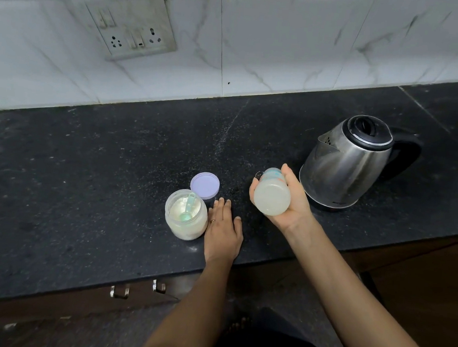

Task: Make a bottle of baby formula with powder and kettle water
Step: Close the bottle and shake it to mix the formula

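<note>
Right hand grips the milky bottle tipped sideways above the counter; left hand lies flat beside the powder jar.

**Around the worktop: stone, tile and a grimy switch plate**

A black speckled stone desk runs across the view, with pale scuffs and a faint whitish streak at its middle. A seam crosses the slab at far right. Behind it rises a wall of white marble-look tiles with grey veins; one small dark speck sits low on a tile near the vertical grout line. At upper left a smudged white switch-and-socket plate hangs crooked, with a dark gap along its top edge. Below the desk's front edge are brown wooden cabinet fronts and two small metal handles.
</note>
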Action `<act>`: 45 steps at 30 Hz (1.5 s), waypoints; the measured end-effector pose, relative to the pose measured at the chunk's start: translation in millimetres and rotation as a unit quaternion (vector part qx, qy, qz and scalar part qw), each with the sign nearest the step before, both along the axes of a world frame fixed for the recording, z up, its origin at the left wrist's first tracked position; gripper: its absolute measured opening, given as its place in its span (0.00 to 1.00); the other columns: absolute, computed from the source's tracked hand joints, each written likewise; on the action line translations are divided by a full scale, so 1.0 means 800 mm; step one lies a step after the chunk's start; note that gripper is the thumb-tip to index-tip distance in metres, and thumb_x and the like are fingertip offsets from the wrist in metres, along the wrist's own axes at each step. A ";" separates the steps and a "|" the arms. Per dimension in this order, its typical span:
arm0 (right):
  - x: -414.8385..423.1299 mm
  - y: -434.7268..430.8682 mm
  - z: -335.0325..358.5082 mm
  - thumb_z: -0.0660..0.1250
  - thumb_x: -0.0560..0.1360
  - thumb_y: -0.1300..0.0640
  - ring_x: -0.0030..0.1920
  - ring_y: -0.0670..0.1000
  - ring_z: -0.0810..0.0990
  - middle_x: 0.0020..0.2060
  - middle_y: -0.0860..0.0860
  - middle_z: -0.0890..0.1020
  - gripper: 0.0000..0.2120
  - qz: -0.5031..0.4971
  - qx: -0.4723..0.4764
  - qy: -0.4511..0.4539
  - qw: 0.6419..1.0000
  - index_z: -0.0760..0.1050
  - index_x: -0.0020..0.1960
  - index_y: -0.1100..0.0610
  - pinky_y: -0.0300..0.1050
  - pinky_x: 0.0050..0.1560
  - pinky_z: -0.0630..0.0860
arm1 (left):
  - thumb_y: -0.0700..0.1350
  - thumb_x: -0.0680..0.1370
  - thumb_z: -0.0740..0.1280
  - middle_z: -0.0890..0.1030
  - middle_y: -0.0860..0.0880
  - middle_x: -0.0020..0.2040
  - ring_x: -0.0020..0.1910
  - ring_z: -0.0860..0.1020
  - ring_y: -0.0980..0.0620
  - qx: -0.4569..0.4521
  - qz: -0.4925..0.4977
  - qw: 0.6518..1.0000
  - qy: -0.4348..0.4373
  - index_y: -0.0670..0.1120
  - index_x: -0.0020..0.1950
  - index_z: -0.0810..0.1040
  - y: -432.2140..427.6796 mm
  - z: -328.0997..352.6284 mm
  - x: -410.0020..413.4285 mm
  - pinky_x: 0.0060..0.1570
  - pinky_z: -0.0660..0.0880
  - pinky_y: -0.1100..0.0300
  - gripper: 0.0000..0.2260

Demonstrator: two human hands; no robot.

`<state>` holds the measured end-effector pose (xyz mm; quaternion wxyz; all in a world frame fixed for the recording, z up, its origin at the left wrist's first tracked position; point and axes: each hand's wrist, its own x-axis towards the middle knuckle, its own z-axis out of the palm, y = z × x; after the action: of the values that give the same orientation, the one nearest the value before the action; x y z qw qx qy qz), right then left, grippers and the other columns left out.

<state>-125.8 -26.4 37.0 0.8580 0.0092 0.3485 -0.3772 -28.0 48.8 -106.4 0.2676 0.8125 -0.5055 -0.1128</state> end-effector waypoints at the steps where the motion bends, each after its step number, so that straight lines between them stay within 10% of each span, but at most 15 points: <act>1: 0.001 -0.003 0.000 0.68 0.75 0.48 0.39 0.56 0.80 0.43 0.57 0.76 0.17 -0.002 -0.020 0.023 1.000 0.71 0.54 0.59 0.52 0.38 0.82 | 0.47 0.81 0.56 0.61 0.43 0.76 0.76 0.57 0.48 0.000 -0.001 1.000 -0.001 0.42 0.74 0.62 0.000 0.000 0.000 0.73 0.47 0.57 0.22; 5: -0.003 -0.020 -0.003 0.67 0.77 0.54 0.43 0.58 0.81 0.47 0.60 0.77 0.11 0.020 -0.094 0.084 0.992 0.72 0.51 0.62 0.57 0.47 0.80 | 0.46 0.81 0.57 0.63 0.43 0.75 0.75 0.59 0.47 -0.004 0.001 1.000 -0.004 0.42 0.74 0.63 -0.001 0.000 0.000 0.73 0.47 0.57 0.21; 10: -0.025 -0.024 -0.039 0.77 0.66 0.57 0.43 0.56 0.81 0.49 0.61 0.79 0.28 0.152 -0.163 -0.151 0.963 0.72 0.61 0.66 0.50 0.42 0.82 | 0.46 0.81 0.57 0.63 0.43 0.75 0.75 0.59 0.47 -0.010 0.002 1.000 -0.001 0.42 0.74 0.63 -0.001 0.001 0.000 0.72 0.45 0.59 0.22; 17: -0.019 -0.016 -0.065 0.82 0.56 0.54 0.36 0.51 0.80 0.44 0.57 0.79 0.41 0.143 -0.168 -0.047 0.974 0.67 0.63 0.60 0.46 0.31 0.79 | 0.47 0.81 0.57 0.62 0.43 0.76 0.76 0.58 0.47 -0.011 0.004 1.000 0.002 0.42 0.74 0.63 0.000 0.001 0.000 0.72 0.46 0.59 0.22; 22: -0.015 -0.019 -0.068 0.77 0.66 0.58 0.38 0.52 0.82 0.44 0.57 0.81 0.25 0.048 -0.105 -0.035 0.993 0.71 0.59 0.62 0.48 0.38 0.82 | 0.47 0.82 0.56 0.61 0.44 0.76 0.76 0.56 0.48 -0.008 0.003 1.000 0.007 0.43 0.75 0.62 0.000 0.003 -0.001 0.71 0.44 0.61 0.22; 26: -0.020 -0.011 -0.050 0.79 0.61 0.58 0.38 0.52 0.79 0.48 0.57 0.78 0.37 0.144 -0.209 -0.022 0.967 0.66 0.65 0.59 0.46 0.35 0.80 | 0.47 0.81 0.57 0.62 0.44 0.76 0.76 0.57 0.47 -0.006 0.007 1.000 0.007 0.43 0.74 0.62 0.000 0.002 -0.001 0.72 0.46 0.59 0.22; 30: -0.020 -0.020 -0.028 0.74 0.68 0.60 0.41 0.54 0.83 0.45 0.59 0.80 0.19 0.004 -0.149 -0.054 0.987 0.73 0.55 0.63 0.52 0.46 0.82 | 0.47 0.81 0.56 0.61 0.45 0.76 0.76 0.56 0.49 -0.009 0.001 1.000 0.005 0.43 0.75 0.62 -0.001 0.000 0.000 0.73 0.44 0.60 0.22; 40: -0.028 -0.018 -0.016 0.83 0.57 0.59 0.46 0.55 0.82 0.53 0.59 0.78 0.44 0.084 -0.184 -0.164 0.966 0.65 0.67 0.62 0.56 0.44 0.81 | 0.52 0.79 0.49 0.64 0.43 0.75 0.75 0.59 0.47 -0.013 0.003 1.000 0.001 0.42 0.73 0.64 -0.001 -0.004 0.000 0.73 0.46 0.59 0.26; 45: -0.016 0.000 -0.021 0.81 0.58 0.58 0.39 0.54 0.83 0.44 0.59 0.81 0.36 0.061 -0.179 -0.090 0.978 0.70 0.62 0.59 0.58 0.44 0.82 | 0.50 0.78 0.52 0.64 0.42 0.74 0.75 0.60 0.46 -0.005 0.014 1.000 -0.001 0.41 0.73 0.64 -0.002 -0.005 -0.002 0.72 0.47 0.58 0.25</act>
<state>-138.6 -26.4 20.3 0.8953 -0.1316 0.1966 -0.3776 -29.3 47.1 -110.5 0.2724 0.8181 -0.4951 -0.1064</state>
